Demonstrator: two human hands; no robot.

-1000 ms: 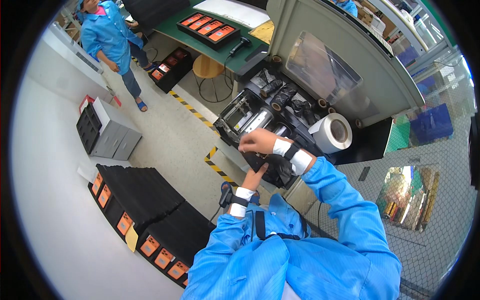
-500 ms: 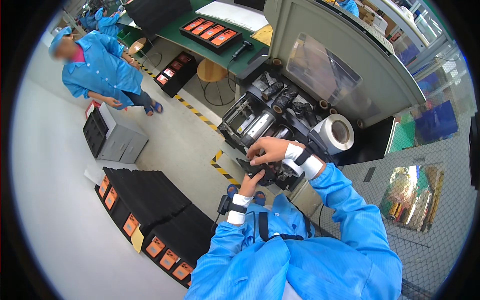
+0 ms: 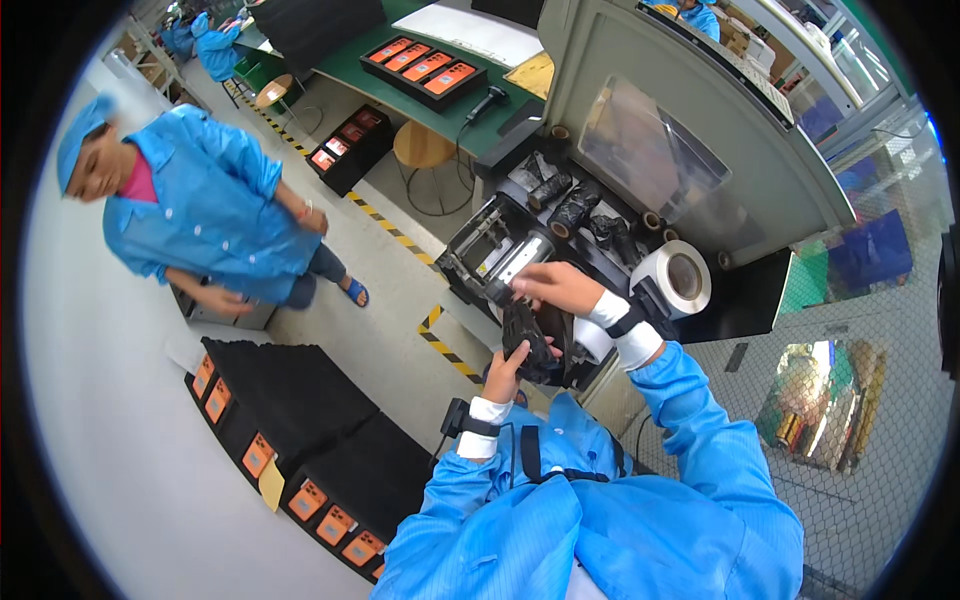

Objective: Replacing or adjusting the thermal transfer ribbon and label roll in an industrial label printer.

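Note:
My left hand (image 3: 508, 368) reaches up from below and grips the lower end of a crumpled black film (image 3: 530, 335) hanging from an open printer (image 3: 490, 245). My right hand (image 3: 560, 288) comes in from the right and pinches the top of the same film, just below the printer's silver roller (image 3: 520, 255). Both wrists wear white cuffs with black straps, and my sleeves are blue. Black rolls (image 3: 572, 208) lie behind the printer. A white label roll (image 3: 676, 276) sits just right of my right hand.
A co-worker in a blue coat and cap (image 3: 200, 210) stands on the floor at left. Black stacked trays with orange labels (image 3: 300, 420) lie below left. A green table (image 3: 380, 85), a round stool (image 3: 420, 145), a grey machine housing (image 3: 690, 130) and a wire mesh fence (image 3: 800, 400) surround me.
The co-worker has walked nearer, from the far upper left to the left middle. My hands stay at the printer, with the left hand raised higher onto the black film.

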